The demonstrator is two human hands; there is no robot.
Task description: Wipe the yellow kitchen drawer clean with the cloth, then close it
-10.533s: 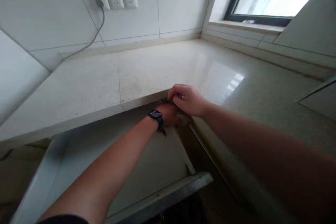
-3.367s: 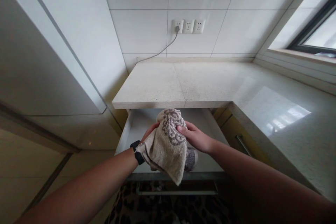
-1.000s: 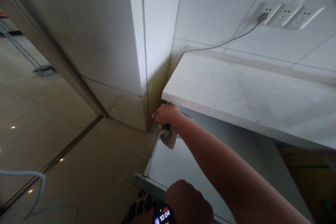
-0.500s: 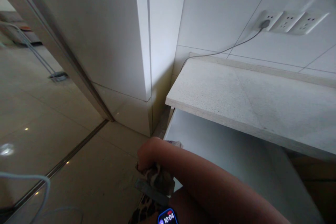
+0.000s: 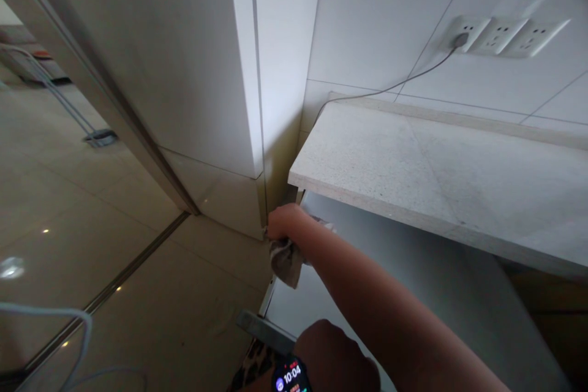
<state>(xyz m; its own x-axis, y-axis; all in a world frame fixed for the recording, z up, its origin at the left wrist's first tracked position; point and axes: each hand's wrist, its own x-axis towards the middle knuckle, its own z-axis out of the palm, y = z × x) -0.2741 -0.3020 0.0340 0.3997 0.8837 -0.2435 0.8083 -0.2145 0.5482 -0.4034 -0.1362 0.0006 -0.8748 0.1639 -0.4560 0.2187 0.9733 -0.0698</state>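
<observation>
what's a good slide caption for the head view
Right hand presses a cloth on the open drawer's left edge under the counter; left hand rests at its front.

Home kitchen indicated: speckled stone tabletop (image 5: 413, 159), white tiled wall (image 5: 381, 30), row of wall sockets (image 5: 500, 33) with cable plugged in, open drawer (image 5: 413, 282) beneath, glossy tiled floor (image 5: 92, 220).
</observation>
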